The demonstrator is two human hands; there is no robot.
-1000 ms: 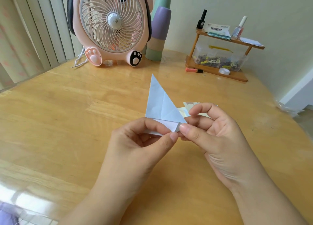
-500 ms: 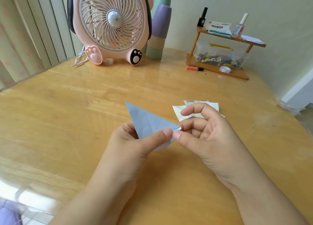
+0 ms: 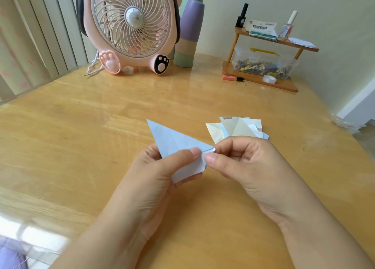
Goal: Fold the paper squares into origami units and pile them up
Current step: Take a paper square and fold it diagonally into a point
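My left hand grips the folded blue paper above the wooden table, thumb laid across its near face and the other fingers curled behind it; my right hand pinches the paper's right corner between thumb and forefinger, the remaining fingers curled loosely beneath; the two thumbs nearly touch at that corner. The paper is a long triangle, its sharp tip pointing far and to the left, a paler flap showing under my left thumb. Just beyond my right hand lies the pile of folded units, cream and pale blue, flat on the table and partly hidden by my knuckles. Compared with half a second ago, little has changed; both hands hold the same pinch and the tip leans the same way; a second ago the triangle stood nearly upright with its tip pointing away from me, so it has since tipped over to the left.
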